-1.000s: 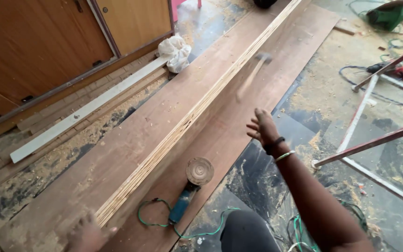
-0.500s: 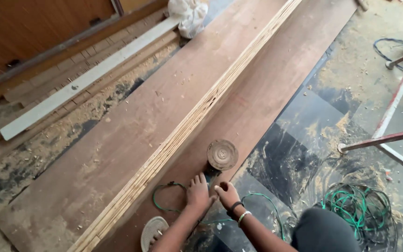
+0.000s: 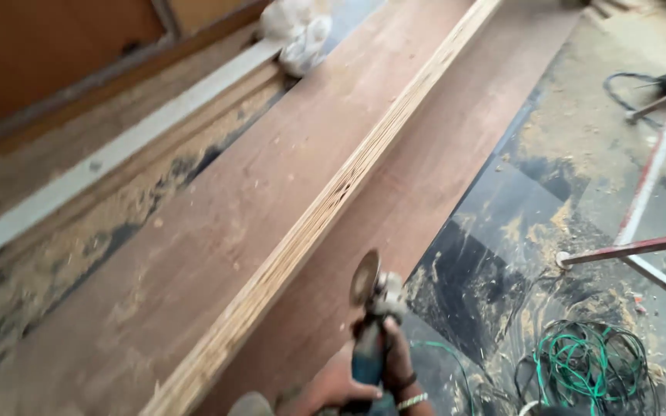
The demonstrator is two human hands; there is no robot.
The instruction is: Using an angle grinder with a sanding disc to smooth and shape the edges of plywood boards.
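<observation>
A blue angle grinder (image 3: 369,350) with a round disc (image 3: 364,277) is held up over the lower brown board (image 3: 433,169), disc turned on edge. My right hand (image 3: 399,360), with bracelets on the wrist, wraps the grinder's body from the right. My left hand (image 3: 331,383) grips the body low on the left, partly cut off by the frame's bottom edge. Just left of the disc runs the pale layered edge (image 3: 325,216) of a thick plywood stack (image 3: 217,223).
A green cable coil (image 3: 591,360) lies on the sawdust-covered black floor (image 3: 495,254) at the right. Reddish metal rods (image 3: 632,248) cross above it. A white strip (image 3: 117,154) and a white bag (image 3: 294,31) lie left of the stack.
Both hands came down to the grinder lying on the lower board, took hold of it and lifted it, turning the disc from flat to on edge.
</observation>
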